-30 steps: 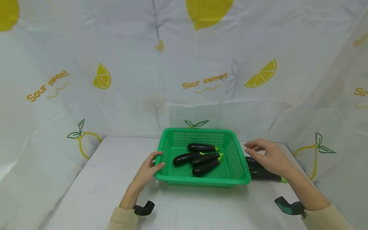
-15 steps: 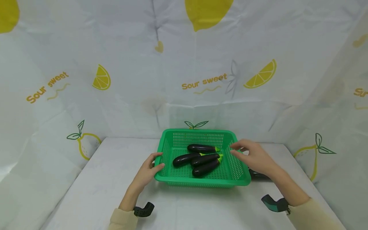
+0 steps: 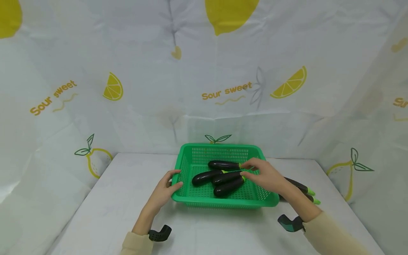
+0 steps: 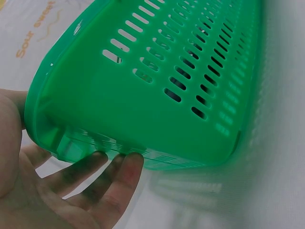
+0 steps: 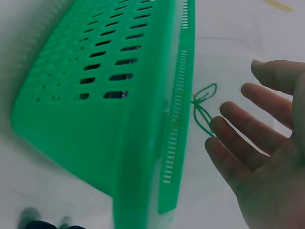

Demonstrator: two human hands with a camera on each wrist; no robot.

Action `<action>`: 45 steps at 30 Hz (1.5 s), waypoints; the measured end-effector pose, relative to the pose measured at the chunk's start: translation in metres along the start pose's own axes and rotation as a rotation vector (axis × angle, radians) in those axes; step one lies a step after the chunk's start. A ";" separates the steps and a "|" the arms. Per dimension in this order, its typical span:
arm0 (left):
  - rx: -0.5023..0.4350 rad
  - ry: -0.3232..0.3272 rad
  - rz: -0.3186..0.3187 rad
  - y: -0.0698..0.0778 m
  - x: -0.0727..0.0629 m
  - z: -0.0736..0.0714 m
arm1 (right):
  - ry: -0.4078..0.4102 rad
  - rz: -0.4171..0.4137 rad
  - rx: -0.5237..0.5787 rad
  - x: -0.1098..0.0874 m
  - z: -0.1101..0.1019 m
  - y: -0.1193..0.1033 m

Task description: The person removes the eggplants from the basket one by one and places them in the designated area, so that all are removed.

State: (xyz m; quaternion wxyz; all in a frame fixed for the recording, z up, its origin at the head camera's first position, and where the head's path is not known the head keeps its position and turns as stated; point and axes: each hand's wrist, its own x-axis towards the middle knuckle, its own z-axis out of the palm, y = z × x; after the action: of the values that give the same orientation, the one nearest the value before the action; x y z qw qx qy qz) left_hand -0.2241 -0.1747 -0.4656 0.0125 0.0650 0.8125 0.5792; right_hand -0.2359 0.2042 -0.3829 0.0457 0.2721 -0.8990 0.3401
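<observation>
A green plastic basket [image 3: 229,202] stands on the white table. Several dark eggplants with green stems lie inside: one at the back [image 3: 224,165], one at the left [image 3: 204,178], one in the middle [image 3: 225,178] and one in front [image 3: 227,188]. My left hand [image 3: 162,190] holds the basket's left rim, and in the left wrist view its fingers [image 4: 121,183] lie against the outer wall. Over the right half of the basket hovers my right hand [image 3: 266,174], nothing in it, fingertips near the eggplant stems. The right wrist view shows its fingers relaxed and spread.
To the right of the basket lie further eggplants [image 3: 299,185], partly hidden by my right forearm. A white sheet [image 3: 153,117] with lemon prints hangs behind and at both sides. Bare white table [image 3: 121,187] shows left of the basket.
My right hand has moved left, from above the eggplants outside the basket to over those inside it. The left hand and the basket have stayed in place.
</observation>
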 end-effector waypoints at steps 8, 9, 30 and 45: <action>-0.002 0.000 0.003 -0.002 0.000 0.001 | -0.078 0.017 0.042 0.009 0.020 0.008; -0.002 0.000 0.003 -0.003 0.000 0.001 | -0.090 0.012 0.041 0.010 0.022 0.009; -0.056 -0.019 0.001 -0.001 -0.001 0.000 | -0.287 -0.022 -0.188 0.028 0.056 0.019; -0.030 -0.017 0.014 -0.003 0.001 -0.001 | -0.384 0.080 -0.276 0.033 0.070 0.025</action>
State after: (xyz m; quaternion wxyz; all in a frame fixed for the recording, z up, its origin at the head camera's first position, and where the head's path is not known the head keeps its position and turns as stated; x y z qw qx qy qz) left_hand -0.2251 -0.1768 -0.4684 0.0161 0.0755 0.8032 0.5908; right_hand -0.2692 0.1598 -0.4424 -0.1028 0.2872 -0.9392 0.1578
